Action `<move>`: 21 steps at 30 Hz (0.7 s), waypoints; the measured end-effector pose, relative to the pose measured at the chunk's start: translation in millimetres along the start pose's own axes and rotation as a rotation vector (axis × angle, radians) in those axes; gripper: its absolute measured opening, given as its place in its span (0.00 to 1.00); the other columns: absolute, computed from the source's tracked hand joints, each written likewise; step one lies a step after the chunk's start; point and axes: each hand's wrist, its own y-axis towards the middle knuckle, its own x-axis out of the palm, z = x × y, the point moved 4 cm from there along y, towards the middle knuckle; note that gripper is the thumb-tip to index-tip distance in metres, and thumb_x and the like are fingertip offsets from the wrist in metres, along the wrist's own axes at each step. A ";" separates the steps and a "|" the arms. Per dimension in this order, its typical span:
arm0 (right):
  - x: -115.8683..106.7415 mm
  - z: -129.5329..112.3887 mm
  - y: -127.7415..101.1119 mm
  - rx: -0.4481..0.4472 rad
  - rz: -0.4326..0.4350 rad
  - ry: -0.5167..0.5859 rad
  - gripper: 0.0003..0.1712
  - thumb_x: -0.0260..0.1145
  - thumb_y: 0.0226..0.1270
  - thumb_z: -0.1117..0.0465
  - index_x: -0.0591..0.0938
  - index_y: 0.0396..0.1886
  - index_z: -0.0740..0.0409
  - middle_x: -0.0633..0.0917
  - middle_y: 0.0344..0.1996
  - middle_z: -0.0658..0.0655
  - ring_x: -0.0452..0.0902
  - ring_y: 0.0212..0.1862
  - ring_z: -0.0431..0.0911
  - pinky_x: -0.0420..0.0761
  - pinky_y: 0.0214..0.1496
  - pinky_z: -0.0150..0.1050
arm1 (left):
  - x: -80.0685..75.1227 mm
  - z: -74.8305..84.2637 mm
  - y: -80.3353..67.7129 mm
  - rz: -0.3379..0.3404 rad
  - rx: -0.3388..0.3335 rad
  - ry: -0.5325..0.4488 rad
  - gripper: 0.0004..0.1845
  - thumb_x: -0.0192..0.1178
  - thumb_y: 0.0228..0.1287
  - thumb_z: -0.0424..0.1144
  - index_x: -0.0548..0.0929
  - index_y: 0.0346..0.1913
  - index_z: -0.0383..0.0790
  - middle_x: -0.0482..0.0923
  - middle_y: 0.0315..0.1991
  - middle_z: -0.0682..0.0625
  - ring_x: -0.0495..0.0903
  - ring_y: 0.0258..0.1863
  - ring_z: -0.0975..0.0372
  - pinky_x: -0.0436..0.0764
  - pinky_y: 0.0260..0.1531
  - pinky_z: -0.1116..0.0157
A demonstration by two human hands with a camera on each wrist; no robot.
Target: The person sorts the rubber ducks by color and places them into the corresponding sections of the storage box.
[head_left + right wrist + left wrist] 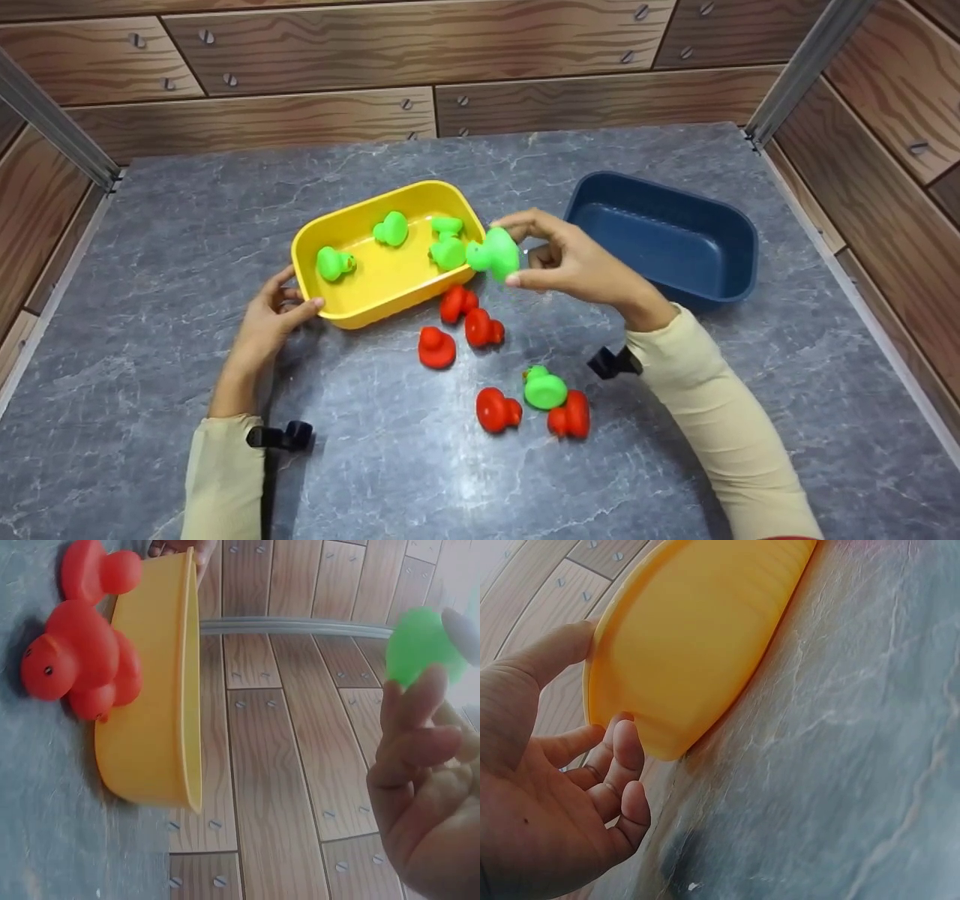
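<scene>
My right hand (574, 262) pinches a green rubber duck (498, 253) between thumb and fingers, held in the air by the right end of a yellow tub (367, 316). In the right wrist view this duck (421, 645) is up off the table, partly hidden by fingertips. At the tub's left end my left hand (268, 319) holds the rim, thumb on the edge; the left wrist view shows the fingers (626, 750) curled against the outer wall. Several green ducks (391, 229) lie inside the tub. Several red ducks (436, 348) and one green duck (545, 388) lie in front of it.
A dark blue tub (731, 292) stands at the back right, behind my right wrist, with nothing seen in it. Wood-patterned walls (300, 45) edge the grey marbled table (390, 480) at the back and sides.
</scene>
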 end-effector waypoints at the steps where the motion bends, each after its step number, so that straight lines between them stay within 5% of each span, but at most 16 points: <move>1: 0.4 -0.8 2.7 0.007 0.014 0.015 0.32 0.70 0.61 0.62 0.70 0.65 0.55 0.78 0.48 0.55 0.64 0.17 0.42 0.70 0.22 0.30 | -0.2 0.3 0.0 0.001 0.001 0.002 0.42 0.65 0.62 0.40 0.54 0.76 0.42 0.73 0.42 0.57 0.75 0.33 0.71 0.74 0.35 0.72; 12: 0.3 -0.5 37.9 0.075 0.117 0.084 0.32 0.69 0.62 0.59 0.69 0.66 0.48 0.78 0.41 0.57 0.71 0.22 0.44 0.74 0.27 0.33 | -1.2 -1.2 1.1 0.007 0.011 0.013 0.42 0.64 0.62 0.39 0.55 0.75 0.42 0.73 0.41 0.57 0.75 0.31 0.71 0.74 0.34 0.72; 21: 5.0 5.5 64.8 0.098 0.101 -0.008 0.32 0.69 0.62 0.56 0.70 0.65 0.49 0.78 0.37 0.56 0.73 0.24 0.47 0.77 0.28 0.33 | -1.5 -2.1 1.0 0.003 -0.014 0.010 0.43 0.65 0.62 0.41 0.54 0.76 0.43 0.72 0.44 0.55 0.75 0.34 0.71 0.74 0.36 0.72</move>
